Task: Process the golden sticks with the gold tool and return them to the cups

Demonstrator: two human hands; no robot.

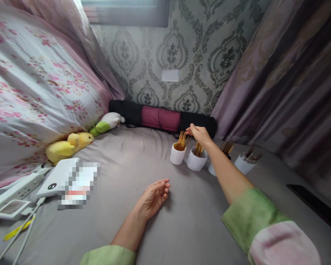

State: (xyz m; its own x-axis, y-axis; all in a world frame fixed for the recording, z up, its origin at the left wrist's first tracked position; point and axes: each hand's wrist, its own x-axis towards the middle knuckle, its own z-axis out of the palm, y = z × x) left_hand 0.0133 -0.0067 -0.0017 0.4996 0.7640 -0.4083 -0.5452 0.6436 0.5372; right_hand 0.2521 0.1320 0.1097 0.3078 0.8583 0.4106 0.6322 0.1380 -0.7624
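My right hand [200, 134] reaches over a row of white cups, its thumb and fingers drawn together in a pinch. What the fingertips hold, if anything, is too small to make out. Just below them, light wooden sticks [182, 137] stand in the leftmost white cup [178, 156], with a few darker ones leaning right. Under the wrist is a second, wider white cup [196, 162] that also contains sticks. My forearm partly covers a third cup [212, 169]. Nearer me, my left hand [154, 198] rests on the grey sheet, loosely curled, thumb apart, holding nothing.
Farther right a white jar [245, 163] holds dark sticks, and a black flat object [316, 206] lies beyond it. A black and maroon roll [161, 117] lines the wall. Plush toys [68, 145], a white power bank [57, 178] and a power strip [19, 191] are left.
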